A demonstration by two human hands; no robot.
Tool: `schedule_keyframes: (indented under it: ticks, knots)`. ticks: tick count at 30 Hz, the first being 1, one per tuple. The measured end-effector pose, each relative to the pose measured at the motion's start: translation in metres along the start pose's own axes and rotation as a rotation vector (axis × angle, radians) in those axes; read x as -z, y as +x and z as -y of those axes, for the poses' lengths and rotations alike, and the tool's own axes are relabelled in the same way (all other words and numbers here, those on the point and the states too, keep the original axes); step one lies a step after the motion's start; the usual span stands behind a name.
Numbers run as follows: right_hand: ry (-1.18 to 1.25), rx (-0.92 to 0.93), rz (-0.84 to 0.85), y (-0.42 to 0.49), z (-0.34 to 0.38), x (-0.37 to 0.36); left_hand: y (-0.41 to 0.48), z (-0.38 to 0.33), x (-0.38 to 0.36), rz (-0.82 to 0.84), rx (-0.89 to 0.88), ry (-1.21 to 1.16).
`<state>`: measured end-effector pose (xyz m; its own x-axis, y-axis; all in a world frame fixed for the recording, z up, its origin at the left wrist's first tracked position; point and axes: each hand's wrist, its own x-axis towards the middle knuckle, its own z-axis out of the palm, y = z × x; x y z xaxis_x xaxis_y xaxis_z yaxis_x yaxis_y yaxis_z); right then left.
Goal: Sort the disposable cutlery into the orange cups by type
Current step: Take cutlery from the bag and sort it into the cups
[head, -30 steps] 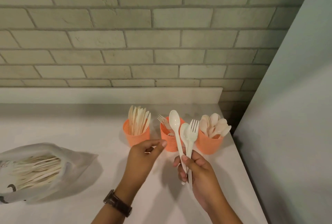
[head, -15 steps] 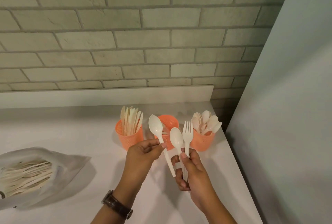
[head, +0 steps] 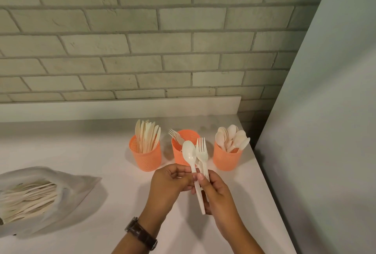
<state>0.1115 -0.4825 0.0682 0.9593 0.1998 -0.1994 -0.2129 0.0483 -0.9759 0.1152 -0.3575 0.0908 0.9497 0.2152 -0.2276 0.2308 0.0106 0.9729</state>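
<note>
Gripping fork (head: 201,152) upright, right hand (head: 218,194) curled, left hand (head: 168,184) pinching spoon (head: 189,153) handle

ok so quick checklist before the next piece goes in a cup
1. Spoon and fork separated: not ok, their handles overlap between the left hand and right hand.
2. Grip: ok, left hand pinches the spoon handle, right hand grips the fork.
3. Spoon cup, far right, upright: ok.
4. Fork cup, middle, has room: ok.
5. Knife cup, left, upright: ok.
6. Another piece hidden behind the fork: cannot tell.
</note>
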Motion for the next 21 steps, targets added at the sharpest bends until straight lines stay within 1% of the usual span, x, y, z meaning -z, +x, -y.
schedule_keyframes:
  ticks: [4,7,10,13,17,19,21]
  knots:
    - [0.005,-0.073,0.021,0.000,0.000,0.005,0.003,0.002,-0.004,-0.051,-0.001,0.036]
    - [0.001,-0.077,-0.002,0.003,-0.003,0.004,0.004,0.004,-0.008,-0.038,-0.029,0.033]
    - [-0.074,-0.011,-0.055,0.009,-0.009,0.003,0.001,0.004,-0.014,0.018,-0.063,0.050]
    - [-0.160,0.070,-0.086,0.012,-0.013,0.005,-0.002,0.004,-0.017,0.012,-0.046,0.042]
    - [-0.471,0.199,-0.122,0.007,-0.021,0.000,0.004,0.006,-0.016,-0.020,-0.034,0.023]
    - [-0.508,0.247,-0.141,0.005,-0.021,-0.002,0.008,0.006,-0.016,-0.041,0.001,-0.013]
    - [-0.461,0.241,-0.157,0.006,-0.021,-0.003,0.010,0.007,-0.017,-0.036,0.022,-0.049]
